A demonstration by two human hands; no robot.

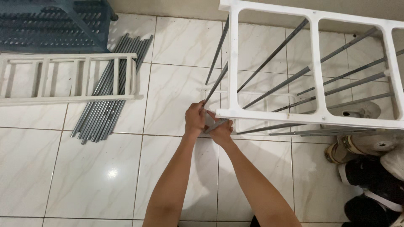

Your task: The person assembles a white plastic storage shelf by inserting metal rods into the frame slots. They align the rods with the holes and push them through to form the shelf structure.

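A white plastic rack frame (314, 67) with several grey rods (273, 52) pushed through it stands over the tiled floor at the upper right. My left hand (195, 119) grips a grey rod (216, 82) near the frame's lower left corner. Right beside it, my right hand (221, 131) closes on the end of another grey rod (216, 125) under that same corner. The two hands touch each other.
A bundle of loose grey rods (110, 94) lies on the floor at the left, with a second white ladder-like frame (69, 78) across it. A dark blue plastic basket (52, 25) sits top left. Several shoes (370, 168) crowd the lower right.
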